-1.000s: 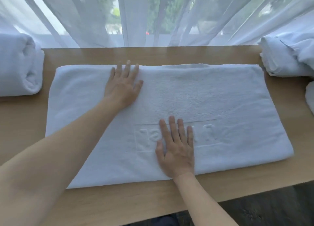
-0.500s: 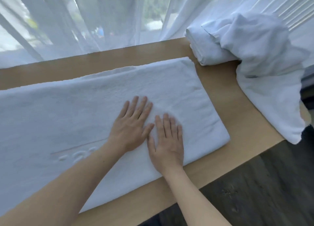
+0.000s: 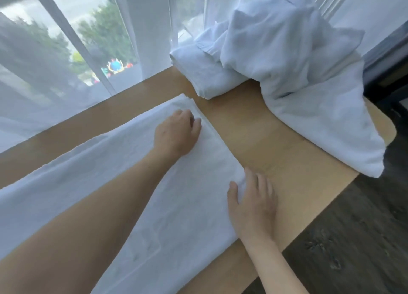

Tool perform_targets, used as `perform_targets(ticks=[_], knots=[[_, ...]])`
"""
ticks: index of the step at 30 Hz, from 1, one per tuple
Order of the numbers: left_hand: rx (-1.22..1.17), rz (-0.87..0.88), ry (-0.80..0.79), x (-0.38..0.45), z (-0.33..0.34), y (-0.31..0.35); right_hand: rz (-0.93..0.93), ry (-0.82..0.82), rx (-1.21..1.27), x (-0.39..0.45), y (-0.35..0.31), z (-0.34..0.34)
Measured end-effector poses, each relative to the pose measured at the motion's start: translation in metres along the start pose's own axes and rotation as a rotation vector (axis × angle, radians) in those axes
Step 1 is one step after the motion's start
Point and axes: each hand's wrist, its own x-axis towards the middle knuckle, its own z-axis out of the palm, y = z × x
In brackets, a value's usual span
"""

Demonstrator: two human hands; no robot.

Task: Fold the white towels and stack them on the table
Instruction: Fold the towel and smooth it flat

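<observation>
head: single view | looks forward-down over table (image 3: 276, 143), tilted rightward | close | edges apparently wide-angle-warped

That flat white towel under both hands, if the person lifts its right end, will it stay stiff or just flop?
It would probably flop: the flat towel lies limp and follows the table, and the crumpled towels nearby sag over the edge. It is likely light, being thin terry cloth. It should not slip much, since the left hand and right hand rest at its edge.
</observation>
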Motion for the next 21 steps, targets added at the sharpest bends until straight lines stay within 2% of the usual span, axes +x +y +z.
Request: perform_targets(ticks=[2, 5, 6, 9, 11, 14, 18, 21], knots=[[-0.016, -0.095, -0.042, 0.018, 0.000, 0.005, 0.090, -0.041, 0.107, 0.007, -0.008, -0.005], [-0.008, -0.149, -0.048, 0.030, -0.001, 0.007, 0.338, -0.323, 0.391, 0.026, -0.018, -0.016], [0.007, -0.163, -0.055, 0.033, -0.003, 0.008, 0.324, -0.391, 0.415, 0.031, -0.022, -0.019], [-0.011, -0.249, -0.143, 0.039, -0.007, 0.012, 0.040, -0.426, 0.383, 0.034, -0.034, -0.030], [-0.138, -0.355, -0.204, 0.044, -0.014, 0.016, -0.177, -0.454, 0.316, 0.029, -0.044, -0.034], [-0.191, -0.415, -0.203, 0.048, -0.026, 0.019, -0.393, -0.575, 0.263, 0.021, -0.059, -0.036], [-0.094, -0.333, -0.217, 0.047, -0.036, 0.008, -0.548, -0.604, 0.188, 0.014, -0.078, -0.036], [-0.132, -0.369, -0.127, 0.043, -0.041, -0.012, -0.626, -0.598, 0.148, 0.007, -0.086, -0.036]])
